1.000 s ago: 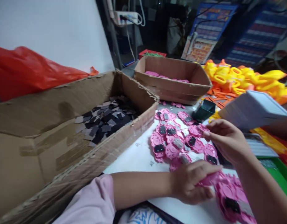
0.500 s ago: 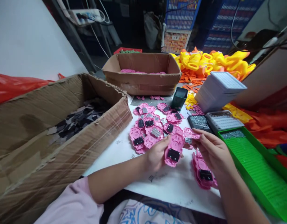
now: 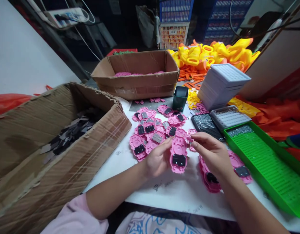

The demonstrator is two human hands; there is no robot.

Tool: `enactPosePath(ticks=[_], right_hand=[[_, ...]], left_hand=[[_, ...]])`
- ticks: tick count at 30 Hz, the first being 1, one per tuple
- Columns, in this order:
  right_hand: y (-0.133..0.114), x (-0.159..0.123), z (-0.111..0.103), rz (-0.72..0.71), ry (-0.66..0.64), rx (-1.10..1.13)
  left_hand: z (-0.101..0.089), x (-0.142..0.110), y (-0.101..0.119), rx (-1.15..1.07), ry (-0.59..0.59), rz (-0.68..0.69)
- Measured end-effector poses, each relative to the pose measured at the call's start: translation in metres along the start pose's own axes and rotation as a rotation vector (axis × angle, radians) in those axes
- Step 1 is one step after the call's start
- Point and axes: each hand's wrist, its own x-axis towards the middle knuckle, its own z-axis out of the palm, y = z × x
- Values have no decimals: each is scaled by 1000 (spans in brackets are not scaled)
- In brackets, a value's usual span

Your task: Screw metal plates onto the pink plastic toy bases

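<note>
My left hand (image 3: 158, 159) is closed on the edge of a pink plastic shell (image 3: 178, 148) with a black rectangular plate on its lower half. The shell is held up with its inner side toward me. At its right edge is my right hand (image 3: 210, 151), thumb and forefinger pinched on a small pink plastic piece, mostly hidden by the fingertips. Behind the hands lies a pile of similar pink shells (image 3: 156, 138), with black or grey plates. A short stack of shells (image 3: 209, 177) sits under my right wrist, and another shell (image 3: 240, 169) lies right of it.
At left stands a large cardboard box (image 3: 98, 143) of black and grey plates. Behind are a carton (image 3: 137, 86) with pink parts and a dark green cup (image 3: 180, 98). To the right are white stacked trays (image 3: 224, 86), a black tray (image 3: 206, 125) and a green tray (image 3: 267, 172).
My view has swung right. My left hand came up from the near stack with a pink shell. My right hand moved from beyond the pile to that shell's edge.
</note>
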Motion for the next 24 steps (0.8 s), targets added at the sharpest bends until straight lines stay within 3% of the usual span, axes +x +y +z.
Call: enactPosePath(ticks=[5, 7, 12, 16, 24], right_hand=[[-9, -1, 4, -498, -4, -449], [-11, -2, 7, -599, -4, -503], [-13, -5, 11, -594, -35, -493], [-13, -3, 8, -642, -107, -503], [-10, -4, 6, -677, -69, -509]], left_hand=[[0, -6, -2, 117, 59, -24], [0, -9, -4, 160, 73, -73], [2, -9, -6, 121, 21, -122], [4, -6, -3, 48, 59, -85], [6, -5, -2, 73, -9, -43]])
